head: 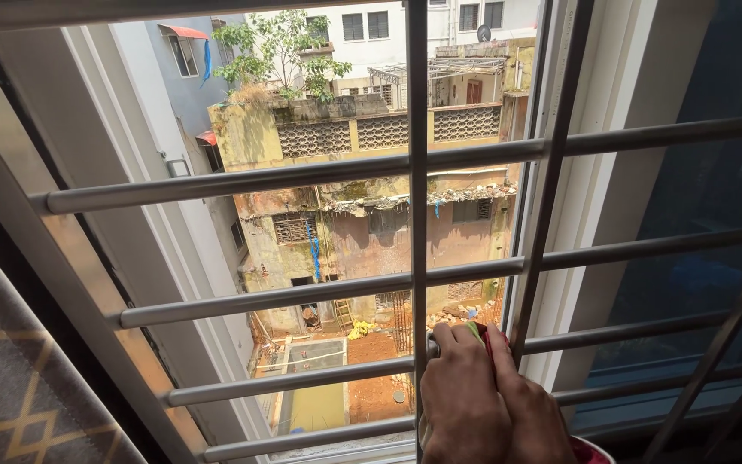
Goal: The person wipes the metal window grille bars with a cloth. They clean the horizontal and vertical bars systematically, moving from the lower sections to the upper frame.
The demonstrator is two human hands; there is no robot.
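My right hand (483,399) is at the bottom middle of the head view, pressed against the metal window grille (418,215). It grips a red and green cloth (477,328) where a horizontal bar meets the vertical bar. A bit of the cloth pokes out above my fingers, and more red fabric (590,448) shows by my wrist. My left hand is out of view.
The grille has several horizontal grey bars and two upright ones. A white window frame (620,172) and dark tinted pane (714,206) stand on the right, and a patterned curtain (19,387) hangs at the lower left. Old buildings and a yard lie far below outside.
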